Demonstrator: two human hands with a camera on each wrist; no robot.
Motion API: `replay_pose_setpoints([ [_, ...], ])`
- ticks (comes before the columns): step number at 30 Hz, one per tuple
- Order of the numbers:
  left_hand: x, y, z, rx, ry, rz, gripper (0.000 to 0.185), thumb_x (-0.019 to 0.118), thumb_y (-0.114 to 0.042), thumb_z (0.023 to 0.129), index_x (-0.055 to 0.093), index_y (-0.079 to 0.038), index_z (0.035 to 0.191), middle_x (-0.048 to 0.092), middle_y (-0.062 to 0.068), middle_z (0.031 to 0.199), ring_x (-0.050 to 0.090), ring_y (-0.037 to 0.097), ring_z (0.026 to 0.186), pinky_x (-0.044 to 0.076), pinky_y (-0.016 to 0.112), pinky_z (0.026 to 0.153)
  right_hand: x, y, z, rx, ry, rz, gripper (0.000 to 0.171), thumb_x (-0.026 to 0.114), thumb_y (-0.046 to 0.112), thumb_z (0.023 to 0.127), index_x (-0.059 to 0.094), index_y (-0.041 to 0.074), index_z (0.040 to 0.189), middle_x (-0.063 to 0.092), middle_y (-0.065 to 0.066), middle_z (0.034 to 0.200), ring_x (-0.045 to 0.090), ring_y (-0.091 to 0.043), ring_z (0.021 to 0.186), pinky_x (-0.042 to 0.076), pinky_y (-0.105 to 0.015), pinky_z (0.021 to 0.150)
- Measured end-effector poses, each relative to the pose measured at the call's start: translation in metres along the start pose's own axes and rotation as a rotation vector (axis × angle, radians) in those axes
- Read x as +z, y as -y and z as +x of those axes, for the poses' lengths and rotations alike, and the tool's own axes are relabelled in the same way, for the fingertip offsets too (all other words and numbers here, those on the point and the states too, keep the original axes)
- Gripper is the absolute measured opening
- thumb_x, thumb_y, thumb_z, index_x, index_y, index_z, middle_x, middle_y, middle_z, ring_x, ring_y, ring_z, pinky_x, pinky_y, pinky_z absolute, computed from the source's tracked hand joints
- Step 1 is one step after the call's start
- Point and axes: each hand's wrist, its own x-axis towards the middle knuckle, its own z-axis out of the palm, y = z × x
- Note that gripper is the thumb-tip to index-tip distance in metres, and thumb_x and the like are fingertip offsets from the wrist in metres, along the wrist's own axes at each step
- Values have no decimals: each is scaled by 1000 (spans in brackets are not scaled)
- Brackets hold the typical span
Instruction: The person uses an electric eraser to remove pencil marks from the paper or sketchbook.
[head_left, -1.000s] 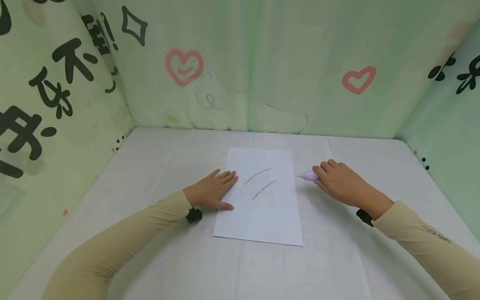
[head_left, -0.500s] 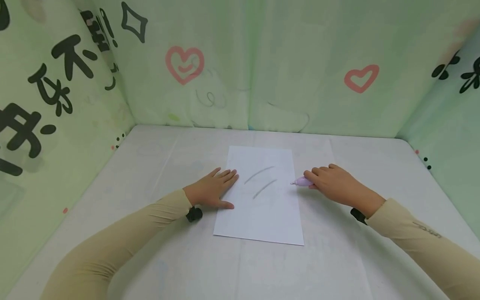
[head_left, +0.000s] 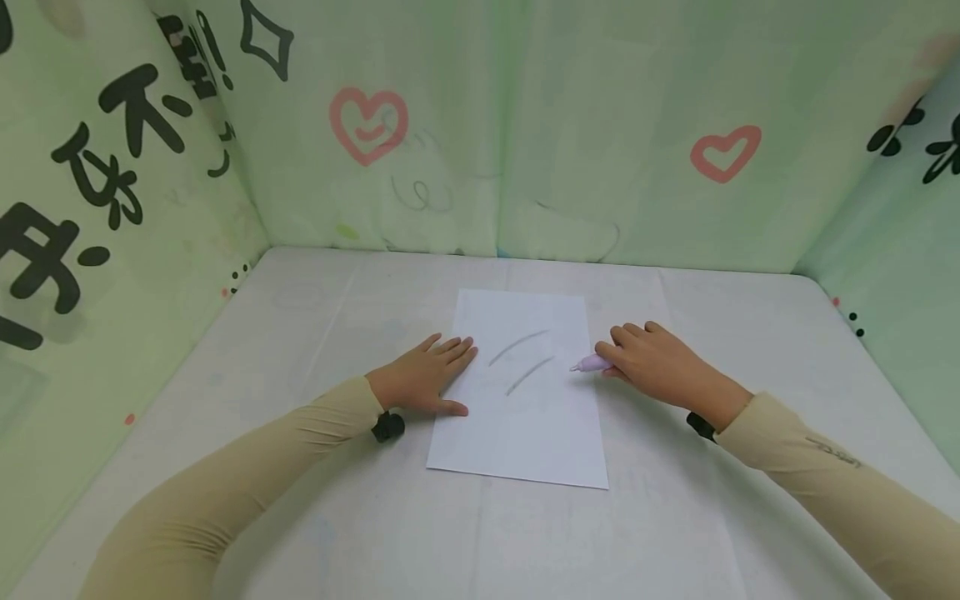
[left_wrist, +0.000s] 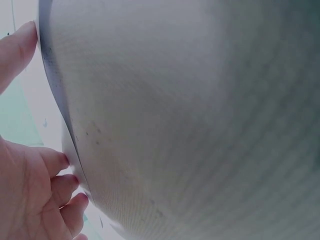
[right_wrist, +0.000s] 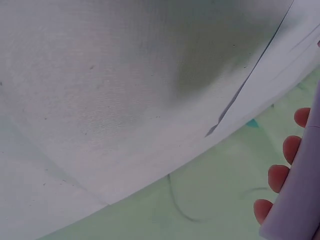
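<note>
A white sheet of paper (head_left: 525, 442) lies on the table in the head view, with two grey curved strokes (head_left: 519, 345) across its upper middle. My left hand (head_left: 422, 377) rests on the sheet's left edge, fingers spread and straight. In the left wrist view its fingertips (left_wrist: 67, 187) touch the paper's edge. My right hand (head_left: 663, 367) grips a thick, light purple pen-shaped tool (head_left: 593, 363) with a narrow tip. That tip is over the paper's right part, right of the strokes; I cannot tell whether it touches. In the right wrist view several fingers curl round the tool's body (right_wrist: 295, 195).
A white cloth (head_left: 360, 517) covers the table. Pale green curtains (head_left: 600, 133) with printed hearts and black characters enclose its back and both sides. A dark wrist camera (head_left: 388, 427) sits under the left wrist, another (head_left: 701, 426) under the right.
My right hand has moved left with the purple tool, from beside the paper to over its right edge. The left hand stays in place. The strokes look the same.
</note>
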Motion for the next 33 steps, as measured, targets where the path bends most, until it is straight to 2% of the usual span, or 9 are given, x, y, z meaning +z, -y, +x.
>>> replay_pose_setpoints([
  [5,0,0,0,-2,0,-5,92,46,-63,88,13,-6,151,13,11,159,15,26,147,7,45,120,4,-1,7,-53,-78,-36,36,81,26,71,52,12,85,47,-5,71,46,-20,61,37,-29,56],
  [11,1,2,1,-1,2,4,93,46,-65,88,13,-6,151,13,11,159,15,26,147,8,45,120,4,1,18,-71,-47,-30,33,79,24,74,53,12,88,52,-3,72,49,-18,60,35,-28,58],
  [18,1,2,2,1,10,-4,93,46,-65,88,12,-6,151,11,11,159,14,26,147,7,45,120,10,0,24,-92,-68,-35,32,80,23,73,53,11,86,52,-3,67,46,-18,55,29,-27,54],
  [24,-1,0,1,-5,12,-27,96,49,-65,86,12,-5,151,11,11,159,14,26,147,7,45,120,16,-6,26,-61,-5,-36,29,78,22,75,53,10,85,49,-3,63,46,-20,54,30,-28,54],
  [33,0,-1,0,-5,13,-25,95,48,-64,87,12,-5,151,12,11,159,14,26,147,8,45,120,25,-14,27,-53,-20,-50,28,78,21,75,54,10,84,51,-4,63,49,-22,55,35,-30,53],
])
